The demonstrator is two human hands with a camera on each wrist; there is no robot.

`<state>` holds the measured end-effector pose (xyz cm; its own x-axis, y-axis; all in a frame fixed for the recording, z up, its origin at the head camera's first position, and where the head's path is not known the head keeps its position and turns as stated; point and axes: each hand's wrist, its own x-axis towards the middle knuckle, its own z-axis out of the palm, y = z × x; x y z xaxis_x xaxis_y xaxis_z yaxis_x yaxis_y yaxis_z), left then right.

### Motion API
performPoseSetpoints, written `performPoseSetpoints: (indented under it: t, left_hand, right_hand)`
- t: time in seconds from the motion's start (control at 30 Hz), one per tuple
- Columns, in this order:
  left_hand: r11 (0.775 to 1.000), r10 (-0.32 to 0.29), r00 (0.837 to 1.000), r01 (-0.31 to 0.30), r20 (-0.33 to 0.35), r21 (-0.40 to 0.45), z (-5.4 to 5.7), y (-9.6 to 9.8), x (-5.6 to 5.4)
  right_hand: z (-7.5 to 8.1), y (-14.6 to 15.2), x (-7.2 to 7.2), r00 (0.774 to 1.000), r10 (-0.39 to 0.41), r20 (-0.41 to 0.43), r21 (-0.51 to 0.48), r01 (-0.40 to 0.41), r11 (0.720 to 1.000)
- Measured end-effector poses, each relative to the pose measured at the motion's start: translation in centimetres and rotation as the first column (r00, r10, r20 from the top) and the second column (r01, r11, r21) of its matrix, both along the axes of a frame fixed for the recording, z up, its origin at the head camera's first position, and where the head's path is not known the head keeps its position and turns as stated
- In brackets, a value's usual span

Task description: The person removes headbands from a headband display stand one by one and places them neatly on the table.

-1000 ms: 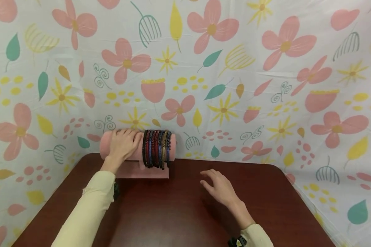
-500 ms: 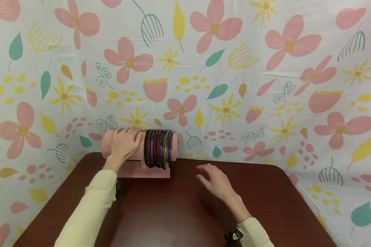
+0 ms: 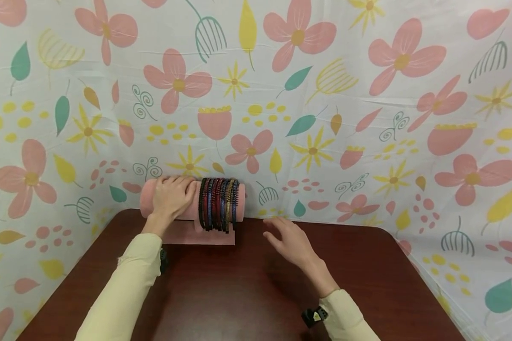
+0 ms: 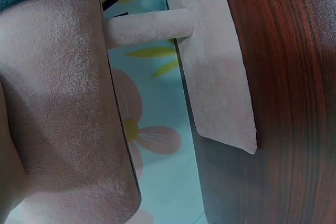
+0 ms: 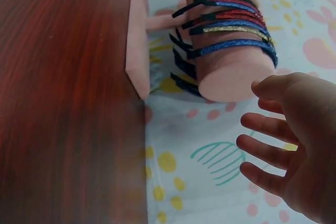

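Observation:
A pink plush headband stand [image 3: 190,239] stands at the back left of the table, its padded roll held sideways above a flat base. Several glittery headbands [image 3: 217,203] in black, red, blue and gold circle the roll's right half, their ends hanging below. My left hand [image 3: 170,199] grips the roll left of them, fingers curled over its top; only a sliver of that hand [image 4: 9,166] shows in the left wrist view. To the right of the stand my right hand [image 3: 291,240] hovers with spread, relaxed fingers, holding nothing. In the right wrist view its thumb is near the roll's round end [image 5: 236,82].
A dark red-brown wooden table [image 3: 222,298] lies under both arms. Right behind its far edge hangs a white cloth [image 3: 256,94] printed with flowers and leaves, close to the back of the stand.
My right hand has moved left and slightly up, closer to the stand's right end. The left hand has kept its place on the roll, and the headbands have not moved.

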<state>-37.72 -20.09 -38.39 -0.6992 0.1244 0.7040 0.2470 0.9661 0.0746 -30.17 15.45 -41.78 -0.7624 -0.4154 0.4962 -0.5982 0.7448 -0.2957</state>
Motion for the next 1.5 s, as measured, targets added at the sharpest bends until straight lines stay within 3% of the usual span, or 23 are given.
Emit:
performPoseSetpoints:
  t: [0.2,0.57,0.93,1.5]
  left_hand:
    - [1.000,0.007,1.000,-0.007,0.011,-0.006,0.0,-0.2,-0.2]
    - [0.999,-0.033,0.997,0.035,-0.072,0.025,-0.4,-0.1,-0.3]
    - [1.000,-0.001,1.000,0.002,-0.021,0.024,-0.3,0.0,0.0]
    - [1.000,0.023,1.000,-0.022,-0.017,0.022,-0.2,0.2,0.1]
  right_hand:
    - [0.9,-0.8,-0.2,0.999,0.013,-0.043,-0.004,-0.013,1.000]
    - [2.5,-2.4,-0.8,0.998,0.045,-0.048,0.012,-0.044,0.999]
    - [3.8,-4.0,-1.4,0.999,0.040,0.020,0.017,-0.040,0.999]
    - [5.1,-6.4,-2.2,0.993,0.075,-0.085,0.021,-0.074,0.997]
